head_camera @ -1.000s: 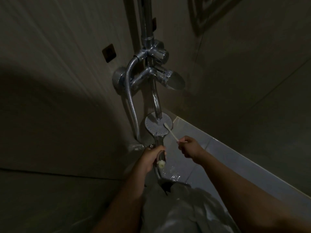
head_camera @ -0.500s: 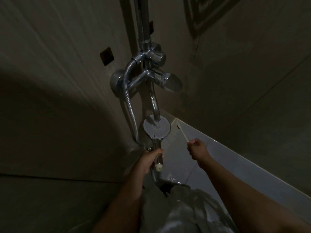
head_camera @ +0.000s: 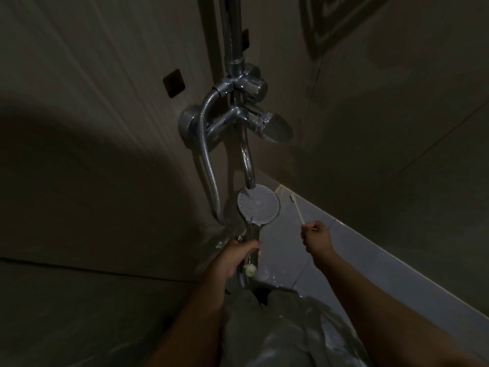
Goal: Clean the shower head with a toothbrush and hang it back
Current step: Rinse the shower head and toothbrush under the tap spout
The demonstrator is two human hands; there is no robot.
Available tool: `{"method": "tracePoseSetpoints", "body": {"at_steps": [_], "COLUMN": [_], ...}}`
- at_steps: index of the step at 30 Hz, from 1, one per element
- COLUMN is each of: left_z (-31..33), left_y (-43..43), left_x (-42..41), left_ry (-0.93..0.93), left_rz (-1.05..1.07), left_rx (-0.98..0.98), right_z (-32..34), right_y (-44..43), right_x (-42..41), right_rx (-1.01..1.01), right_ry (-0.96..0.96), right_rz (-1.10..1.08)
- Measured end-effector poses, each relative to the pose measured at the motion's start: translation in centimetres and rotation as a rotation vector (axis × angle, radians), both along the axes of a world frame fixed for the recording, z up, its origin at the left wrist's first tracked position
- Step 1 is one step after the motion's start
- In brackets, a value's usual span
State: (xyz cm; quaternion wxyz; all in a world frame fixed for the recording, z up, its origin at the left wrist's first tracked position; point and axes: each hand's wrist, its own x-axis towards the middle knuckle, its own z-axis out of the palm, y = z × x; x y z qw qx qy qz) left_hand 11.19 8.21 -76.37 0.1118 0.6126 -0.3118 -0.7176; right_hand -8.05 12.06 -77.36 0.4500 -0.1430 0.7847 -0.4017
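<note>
A chrome shower head (head_camera: pixel 258 203) with a round, grey nozzle face points up toward me, right under the tap spout (head_camera: pixel 247 165). My left hand (head_camera: pixel 236 256) grips its handle from the left. A white toothbrush (head_camera: pixel 297 209) is pinched at its lower end by my right hand (head_camera: pixel 317 238), off to the right of the shower head. The brush tip points up and left, clear of the nozzle face. A ribbed metal hose (head_camera: pixel 207 154) runs from the mixer down behind the shower head.
The chrome mixer (head_camera: pixel 238 120) with its flat lever (head_camera: pixel 275 129) sits on the wall above, with a vertical riser pipe (head_camera: pixel 232 30) going up. Tiled walls close in on the left and right. Wet grey floor tiles (head_camera: pixel 291 250) lie below, with my clothing at the bottom.
My right hand has drawn the toothbrush off the nozzle face and moved it to the right. The shower head now sits a little higher, under the spout.
</note>
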Motion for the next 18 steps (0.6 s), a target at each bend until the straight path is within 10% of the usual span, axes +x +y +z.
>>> {"method": "tracePoseSetpoints", "body": {"at_steps": [18], "left_z": [-0.5], "left_y": [-1.6], "left_x": [-3.5], "left_ry": [0.043], "left_rz": [0.04], "left_rx": [-0.065], "right_z": [1.5], "right_y": [1.0], "right_x": [-2.6], "right_rx": [-0.009], "right_ry": [-0.038], "right_rz": [-0.058]}}
